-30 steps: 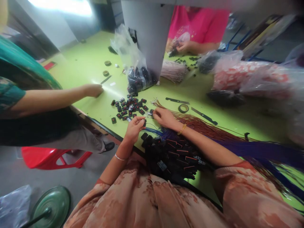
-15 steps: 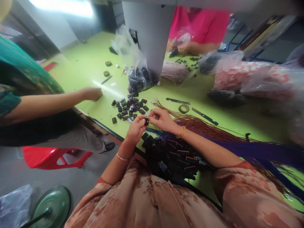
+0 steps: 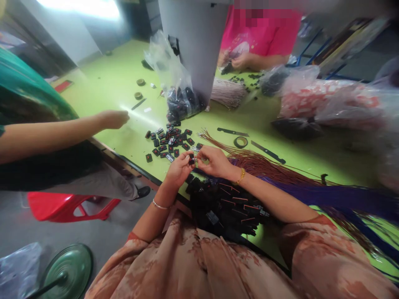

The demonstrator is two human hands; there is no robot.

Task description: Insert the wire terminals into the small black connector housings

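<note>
Pinching a black connector (image 3: 191,159) left-handed, hands (image 3: 178,170) (image 3: 215,162) meet above the green table (image 3: 112,95), pillar (image 3: 196,45) beyond.

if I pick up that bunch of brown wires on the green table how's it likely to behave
The brown wires would probably be floppy, since the long, thin strands curve across the green table. They'd likely splay, as their far tips fan apart, and might drag the purple wires lying alongside.

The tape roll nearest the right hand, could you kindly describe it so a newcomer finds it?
On the green table, find the right hand; look beyond it, to its right. The tape roll lies there, the only one between two knives.
</note>
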